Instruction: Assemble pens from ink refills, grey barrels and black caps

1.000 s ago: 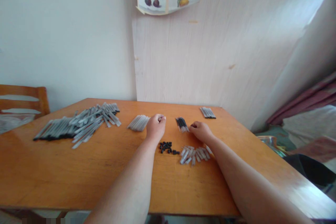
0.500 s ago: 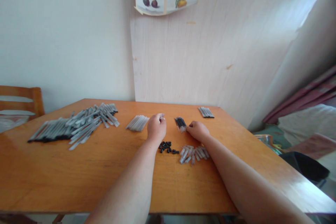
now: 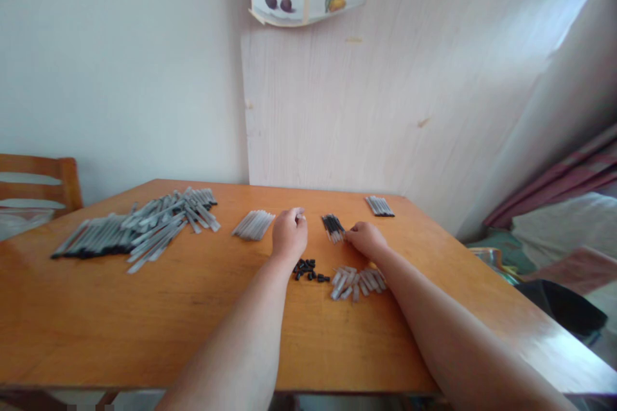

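Observation:
My left hand (image 3: 290, 232) is raised a little over the table with its fingers curled closed; what is in them, if anything, is too small to make out. To its left lies a neat row of clear pen barrels (image 3: 254, 225). My right hand (image 3: 367, 239) rests with its fingertips pinched at the near right end of a small bundle of thin black pen refills (image 3: 332, 227) with pale ends. Small black plugs (image 3: 304, 268) lie loose near my left wrist. Beside my right forearm are short translucent caps (image 3: 355, 282), spread in a fan.
A large heap of translucent pens (image 3: 164, 218) with black ends covers the left of the wooden table (image 3: 231, 327). A smaller row of pens (image 3: 380, 206) lies at the back right. A chair (image 3: 70, 189) stands left, a black bin (image 3: 562, 308) right.
Both hands hold nearly the same positions and stay closed. The view has shifted very slightly; nothing on the table has clearly moved.

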Demonstrator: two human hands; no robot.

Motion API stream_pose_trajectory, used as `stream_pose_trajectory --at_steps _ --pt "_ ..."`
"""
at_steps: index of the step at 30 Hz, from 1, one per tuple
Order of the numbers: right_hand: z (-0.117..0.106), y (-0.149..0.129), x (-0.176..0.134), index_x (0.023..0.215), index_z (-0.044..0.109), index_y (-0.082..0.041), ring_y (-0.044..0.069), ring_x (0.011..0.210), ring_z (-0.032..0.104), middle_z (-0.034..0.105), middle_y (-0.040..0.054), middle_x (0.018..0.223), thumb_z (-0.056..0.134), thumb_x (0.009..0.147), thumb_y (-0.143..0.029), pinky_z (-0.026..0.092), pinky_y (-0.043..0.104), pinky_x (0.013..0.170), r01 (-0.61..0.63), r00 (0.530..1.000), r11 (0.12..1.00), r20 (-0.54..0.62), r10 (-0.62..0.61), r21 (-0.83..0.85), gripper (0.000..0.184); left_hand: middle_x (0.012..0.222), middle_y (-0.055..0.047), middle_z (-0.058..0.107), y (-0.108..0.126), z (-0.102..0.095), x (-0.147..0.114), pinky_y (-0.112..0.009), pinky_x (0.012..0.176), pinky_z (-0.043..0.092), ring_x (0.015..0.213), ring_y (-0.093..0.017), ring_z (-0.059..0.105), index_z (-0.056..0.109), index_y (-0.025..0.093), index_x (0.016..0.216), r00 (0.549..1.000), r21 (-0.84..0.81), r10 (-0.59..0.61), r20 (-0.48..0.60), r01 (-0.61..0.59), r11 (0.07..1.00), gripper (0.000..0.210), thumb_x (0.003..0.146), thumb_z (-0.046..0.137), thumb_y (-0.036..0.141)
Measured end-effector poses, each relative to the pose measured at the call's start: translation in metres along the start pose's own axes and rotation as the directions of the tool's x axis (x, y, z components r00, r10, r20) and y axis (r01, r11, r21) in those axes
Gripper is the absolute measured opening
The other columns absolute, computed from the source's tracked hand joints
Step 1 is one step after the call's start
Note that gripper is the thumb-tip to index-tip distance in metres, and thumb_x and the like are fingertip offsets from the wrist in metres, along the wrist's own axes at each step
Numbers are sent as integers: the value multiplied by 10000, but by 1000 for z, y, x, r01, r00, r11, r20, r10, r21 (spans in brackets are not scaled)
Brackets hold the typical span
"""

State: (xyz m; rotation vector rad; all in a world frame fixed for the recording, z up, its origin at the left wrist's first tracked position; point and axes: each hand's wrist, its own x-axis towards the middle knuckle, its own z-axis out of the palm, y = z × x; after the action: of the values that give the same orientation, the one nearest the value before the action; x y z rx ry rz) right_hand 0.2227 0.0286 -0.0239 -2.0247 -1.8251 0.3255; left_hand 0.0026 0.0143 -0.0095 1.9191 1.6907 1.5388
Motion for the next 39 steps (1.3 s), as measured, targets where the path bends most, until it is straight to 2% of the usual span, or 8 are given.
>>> stream_pose_trajectory --at_steps 7,11,13,16,19,22,33,39 --pt "-3 10 3 572 605 -163 148 569 546 614 59 576 552 710 -320 287 246 503 50 993 987 -111 -33 154 215 924 -92 673 0 -4 0 -338 863 448 918 -209 593 682 179 943 994 35 92 -51 -90 995 200 829 531 248" --pt "-11 7 -4 686 589 -162 121 565 558 663 53 665 516 761 -308 342 224 516 59 993 940 -113 -22 335 179 883 -93 629 5 -6 -1 -338 839 438 908 -209 576 632 175 885 988 45 93 -124 -88 995 192 871 473 281" --pt "-16 4 -9 746 567 -166 112 551 548 666 47 683 539 762 -304 363 222 515 71 996 833 -85 -29 549 141 865 -87 619 8 -7 -2 -335 817 436 886 -207 576 601 179 870 991 30 68 -116 -65 997 195 887 444 293" --pt "-23 -1 -16 770 549 -175 94 528 495 639 26 669 619 730 -323 343 218 490 72 996 579 -30 -82 812 168 866 -79 626 13 -8 -3 -323 795 436 858 -197 583 578 187 871 995 -21 75 -72 -76 997 201 903 414 299" --pt "-29 -4 -20 758 559 -177 77 533 460 616 12 679 708 684 -356 323 213 488 46 986 369 18 -168 928 244 898 -88 641 15 -9 -2 -326 819 435 896 -203 587 586 186 873 993 -54 92 -73 -96 994 206 902 419 304" --pt "-34 -5 -24 754 571 -178 75 556 461 602 7 698 761 653 -357 330 209 499 0 968 257 65 -242 966 280 945 -94 657 14 -10 -2 -329 859 438 951 -207 593 606 187 920 994 -115 90 -67 -98 989 218 902 430 314" --pt "-41 -10 -31 741 590 -168 61 565 465 590 -3 688 774 678 -292 341 185 515 -86 926 173 143 -350 981 231 1038 -85 669 11 -7 -1 -336 936 423 1023 -191 588 639 191 1027 991 -205 130 -25 -132 970 265 891 462 335" --pt "-39 -10 -32 754 589 -174 73 574 480 603 0 706 768 686 -311 342 212 530 -85 910 203 159 -383 976 235 947 -45 691 19 -9 -2 -288 843 465 934 -167 613 660 193 1039 996 -497 -71 49 86 863 289 836 551 367"
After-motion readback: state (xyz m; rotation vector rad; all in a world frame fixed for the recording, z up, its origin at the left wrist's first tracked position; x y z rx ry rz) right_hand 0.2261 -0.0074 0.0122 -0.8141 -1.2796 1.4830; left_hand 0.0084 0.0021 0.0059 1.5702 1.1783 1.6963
